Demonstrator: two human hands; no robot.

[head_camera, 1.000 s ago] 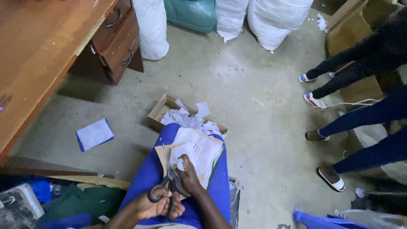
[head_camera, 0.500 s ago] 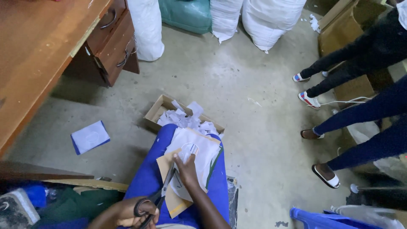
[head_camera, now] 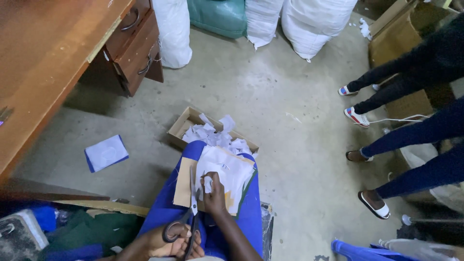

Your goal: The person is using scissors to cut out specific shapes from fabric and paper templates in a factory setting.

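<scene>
A stack of white paper sheets [head_camera: 234, 166] over a brown cardboard piece [head_camera: 182, 183] lies on my lap, on blue trousers [head_camera: 249, 217]. My right hand [head_camera: 215, 193] presses down on the stack and pinches a bit of paper near its left side. My left hand [head_camera: 166, 244] grips black-handled scissors [head_camera: 189, 217]. Their blades point away from me along the left edge of the white sheets. Just beyond my knees, an open cardboard box [head_camera: 180, 126] on the floor holds several white paper scraps [head_camera: 212, 137].
A wooden desk [head_camera: 43, 63] with drawers [head_camera: 137, 43] stands at the left. White sacks [head_camera: 309, 24] and a green one [head_camera: 220, 14] line the back. A blue-edged sheet [head_camera: 105, 152] lies on the concrete floor. Two other people's legs [head_camera: 411, 145] and cardboard boxes [head_camera: 411, 24] fill the right.
The scissors and my left hand have drawn slightly back toward me along the paper's left edge. My right hand stays on the stack. The view has drifted a little.
</scene>
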